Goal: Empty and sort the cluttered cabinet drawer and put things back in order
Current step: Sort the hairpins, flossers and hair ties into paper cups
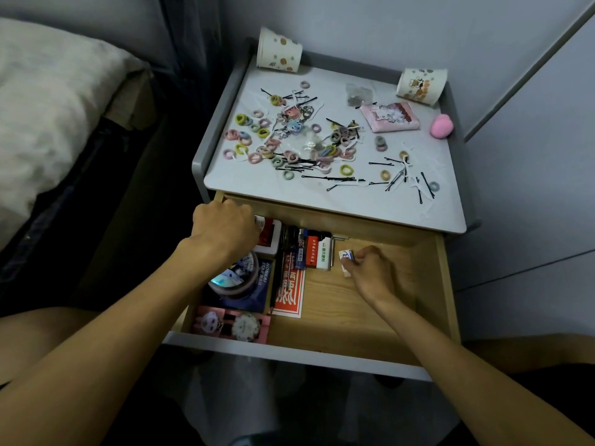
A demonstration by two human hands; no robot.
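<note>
The wooden drawer [354,320] stands pulled out below the cabinet top [360,206]. My left hand [222,228] reaches into its back left corner with fingers curled down over a red-and-white box [272,235]; whether it grips anything is hidden. My right hand [370,272] pinches a small white eraser-like block [345,256] in the middle of the drawer. Lined up on the left are a round tin [235,278], a red packet [291,296], lighters and pens [317,252] and a pink card [230,325].
Several hair ties [257,140] and bobby pins [335,179] lie scattered on the cabinet top with two paper cups [278,51] [420,85], a pink pouch [391,117] and a pink ball [441,125]. A bed [48,107] is to the left, a wall to the right.
</note>
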